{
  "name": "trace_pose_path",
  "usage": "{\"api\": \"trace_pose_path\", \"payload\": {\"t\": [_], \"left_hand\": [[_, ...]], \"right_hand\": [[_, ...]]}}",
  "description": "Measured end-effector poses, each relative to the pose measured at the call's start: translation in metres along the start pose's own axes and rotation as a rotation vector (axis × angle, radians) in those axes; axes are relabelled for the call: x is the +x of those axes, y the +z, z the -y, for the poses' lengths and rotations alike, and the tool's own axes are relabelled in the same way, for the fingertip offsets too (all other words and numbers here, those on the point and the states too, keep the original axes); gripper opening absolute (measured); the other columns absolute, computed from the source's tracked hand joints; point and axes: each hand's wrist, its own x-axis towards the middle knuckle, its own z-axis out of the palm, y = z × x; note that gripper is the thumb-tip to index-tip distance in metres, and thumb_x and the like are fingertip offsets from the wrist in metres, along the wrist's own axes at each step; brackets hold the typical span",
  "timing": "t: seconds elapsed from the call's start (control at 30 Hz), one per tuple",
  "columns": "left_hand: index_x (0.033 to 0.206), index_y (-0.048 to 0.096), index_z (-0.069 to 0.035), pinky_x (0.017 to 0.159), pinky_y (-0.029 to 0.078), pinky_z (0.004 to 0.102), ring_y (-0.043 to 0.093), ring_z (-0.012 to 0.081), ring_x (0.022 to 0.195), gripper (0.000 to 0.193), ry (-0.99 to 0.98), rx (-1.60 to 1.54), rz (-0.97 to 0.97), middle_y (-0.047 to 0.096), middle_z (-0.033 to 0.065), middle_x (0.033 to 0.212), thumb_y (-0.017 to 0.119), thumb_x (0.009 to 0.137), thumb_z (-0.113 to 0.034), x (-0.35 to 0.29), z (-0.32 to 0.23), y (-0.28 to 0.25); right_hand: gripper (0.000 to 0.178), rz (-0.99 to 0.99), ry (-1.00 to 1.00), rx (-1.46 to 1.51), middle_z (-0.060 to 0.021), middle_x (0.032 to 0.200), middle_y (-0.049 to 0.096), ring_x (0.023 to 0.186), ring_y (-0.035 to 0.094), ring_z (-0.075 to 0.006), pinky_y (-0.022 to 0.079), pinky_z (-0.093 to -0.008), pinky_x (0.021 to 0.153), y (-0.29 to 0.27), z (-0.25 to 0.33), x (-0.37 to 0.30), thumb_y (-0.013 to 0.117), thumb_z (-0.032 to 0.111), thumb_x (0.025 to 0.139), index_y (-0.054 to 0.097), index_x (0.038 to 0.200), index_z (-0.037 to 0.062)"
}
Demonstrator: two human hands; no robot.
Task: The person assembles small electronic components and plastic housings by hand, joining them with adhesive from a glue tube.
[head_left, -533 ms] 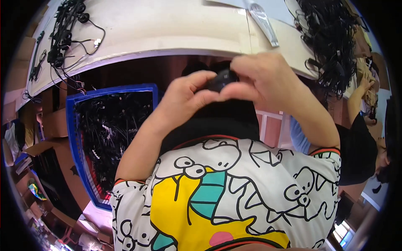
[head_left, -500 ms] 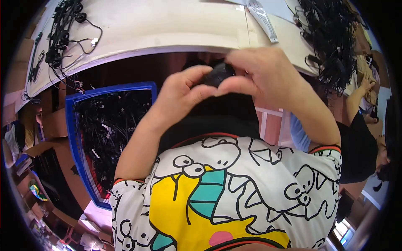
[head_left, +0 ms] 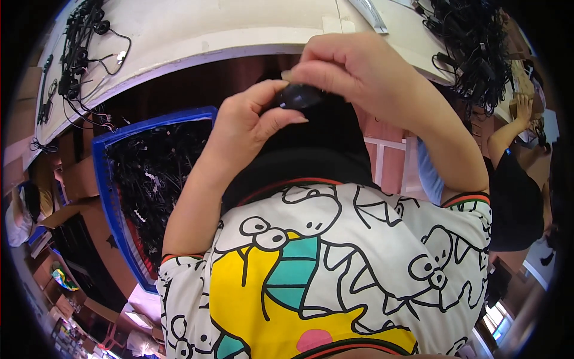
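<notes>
My left hand (head_left: pixel 236 122) pinches a small, rounded, glossy black part (head_left: pixel 300 96) between thumb and fingers, over my dark-clad lap. Just above that part, my right hand (head_left: pixel 344 66) is closed, with thumb and forefinger pressed together at the part's upper edge. Whatever those right fingertips hold, if anything, is hidden. The underside of the black part cannot be seen.
A blue crate (head_left: pixel 156 122) full of black cables stands at my left. On the white table (head_left: pixel 209 30) lie black cables with round parts (head_left: pixel 75 54) at left and a big black cable heap (head_left: pixel 472 48) at right. Another person's arm (head_left: pixel 505 140) is at far right.
My right hand has shifted left and up, from the black part's right side to its top edge. My left hand still holds the part, now turned to show a smoother face.
</notes>
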Motion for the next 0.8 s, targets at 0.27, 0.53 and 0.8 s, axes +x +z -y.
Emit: {"api": "trace_pose_path", "payload": {"t": [0.27,0.53,0.8], "left_hand": [[0.097,0.056,-0.001,0.063,0.044,0.0221,0.052,0.0089,0.068,0.028,-0.064,0.041,0.009,0.058,0.0051,0.075,0.065,0.075,-0.017,-0.001,0.004,-0.002],[0.105,0.053,0.002,0.05,0.031,0.0196,0.037,0.0069,0.054,0.03,-0.295,-0.447,-0.157,0.046,-0.0008,0.065,0.052,0.086,-0.021,-0.009,0.015,-0.042],[0.122,0.036,0.001,0.053,0.03,0.023,0.033,0.0091,0.057,0.043,-0.133,-0.971,-0.276,0.04,0.0001,0.069,0.038,0.092,-0.029,0.003,0.009,-0.056]], "right_hand": [[0.033,0.03,-0.014,0.097,-0.0119,0.071,0.058,0.059,0.054,-0.0206,0.044,-0.0272,0.057,0.005,-0.006,-0.009,0.062,0.026,0.075,0.057,0.093,-0.0011],[0.039,0.246,0.35,0.132,-0.0114,0.078,0.06,0.067,0.056,-0.018,0.044,-0.0274,0.063,0.055,-0.052,-0.006,0.058,0.029,0.079,0.053,0.103,-0.0005],[0.051,0.13,0.242,-0.787,-0.0163,0.092,0.059,0.098,0.051,-0.035,0.031,-0.0472,0.09,0.205,-0.171,-0.003,0.059,0.021,0.068,0.043,0.113,0.0047]]}}
